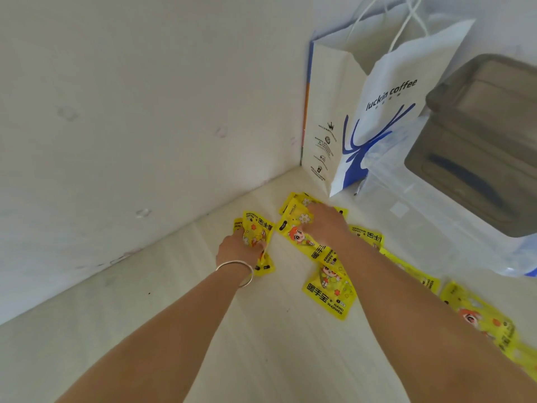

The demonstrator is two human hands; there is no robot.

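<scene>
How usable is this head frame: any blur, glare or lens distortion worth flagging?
Head view: soft, even light, no glare or hard shadows; head view: wide-angle bend tilts the paper bag and lidded bin; head view: left hand gripping yellow packets and right hand on the packet pile are slightly soft, and packets at the right edge smear.

light: bright, even light is washing the wall (116,112) | shadows: barely showing | edges: wide lens is bending lines | blur: packets (479,321) at lower right are smearing
</scene>
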